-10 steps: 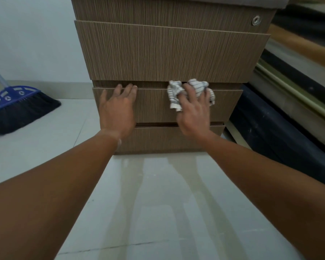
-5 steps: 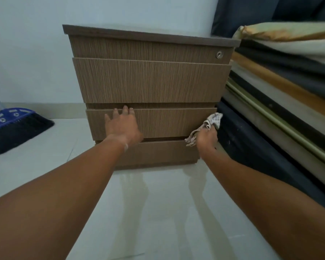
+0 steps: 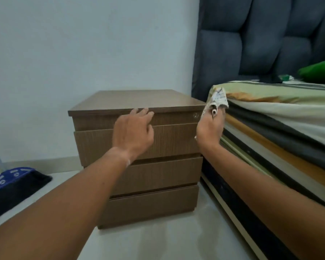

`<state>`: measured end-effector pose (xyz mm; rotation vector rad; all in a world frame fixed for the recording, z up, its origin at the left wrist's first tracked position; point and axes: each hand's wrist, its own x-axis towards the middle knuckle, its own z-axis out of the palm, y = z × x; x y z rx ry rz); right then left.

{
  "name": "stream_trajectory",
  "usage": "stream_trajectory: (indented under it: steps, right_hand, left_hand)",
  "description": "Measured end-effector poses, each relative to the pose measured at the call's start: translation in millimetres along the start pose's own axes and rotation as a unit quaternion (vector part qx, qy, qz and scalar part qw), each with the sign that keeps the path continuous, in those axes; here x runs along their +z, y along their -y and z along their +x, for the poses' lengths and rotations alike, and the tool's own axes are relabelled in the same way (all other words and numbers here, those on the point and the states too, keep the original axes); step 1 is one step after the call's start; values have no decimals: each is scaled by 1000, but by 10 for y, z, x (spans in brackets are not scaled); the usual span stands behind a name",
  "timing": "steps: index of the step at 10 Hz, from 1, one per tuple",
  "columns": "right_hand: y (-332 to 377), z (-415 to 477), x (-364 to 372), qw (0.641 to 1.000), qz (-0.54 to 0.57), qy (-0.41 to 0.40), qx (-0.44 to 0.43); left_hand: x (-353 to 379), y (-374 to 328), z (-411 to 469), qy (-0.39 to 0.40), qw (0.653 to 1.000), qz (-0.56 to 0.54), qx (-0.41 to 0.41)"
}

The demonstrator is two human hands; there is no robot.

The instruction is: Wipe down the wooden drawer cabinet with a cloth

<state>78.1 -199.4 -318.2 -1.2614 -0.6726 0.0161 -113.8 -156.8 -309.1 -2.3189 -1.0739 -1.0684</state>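
The wooden drawer cabinet (image 3: 158, 171) stands on the floor against the wall, its drawers closed and a small round lock at the top right of its front. My left hand (image 3: 133, 131) hovers in front of the top front edge, fingers spread, holding nothing. My right hand (image 3: 210, 128) is at the cabinet's upper right corner, closed around a white striped cloth (image 3: 217, 99) that sticks up above the fingers, level with the cabinet top.
A bed (image 3: 281, 117) with stacked mattresses and a dark padded headboard (image 3: 261, 40) stands close against the cabinet's right side. A blue broom (image 3: 11, 186) lies on the pale tiled floor at the left. Plain wall behind.
Both hands rose from the lower drawers to the cabinet's top edge. The right hand carried the cloth from the middle drawer's right end up to the top right corner. The view lifted.
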Motion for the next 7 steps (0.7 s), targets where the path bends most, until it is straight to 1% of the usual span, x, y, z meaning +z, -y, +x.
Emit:
stream_trajectory:
  steps: [1, 2, 3, 4, 5, 6, 7]
  right_hand:
    - [263, 379, 154, 988, -93, 42, -113]
    - [291, 737, 352, 947, -264, 123, -134]
    - [159, 998, 540, 860, -428, 257, -103]
    - [151, 1108, 676, 777, -516, 354, -68]
    - [230, 1102, 749, 737, -539, 402, -65]
    - [360, 1178, 828, 682, -576, 450, -33]
    - [569, 1368, 878, 614, -592, 519, 52]
  left_hand:
    - [-134, -19, 366, -10, 999, 38, 7]
    - [-150, 46, 635, 53, 995, 74, -44]
    - [-95, 182, 783, 129, 982, 75, -120]
    - [34, 336, 883, 177, 969, 49, -163]
    - [181, 433, 817, 193, 969, 24, -153]
    - [142, 477, 885, 241, 957, 25, -159]
    - [-38, 500, 983, 300, 933, -28, -199]
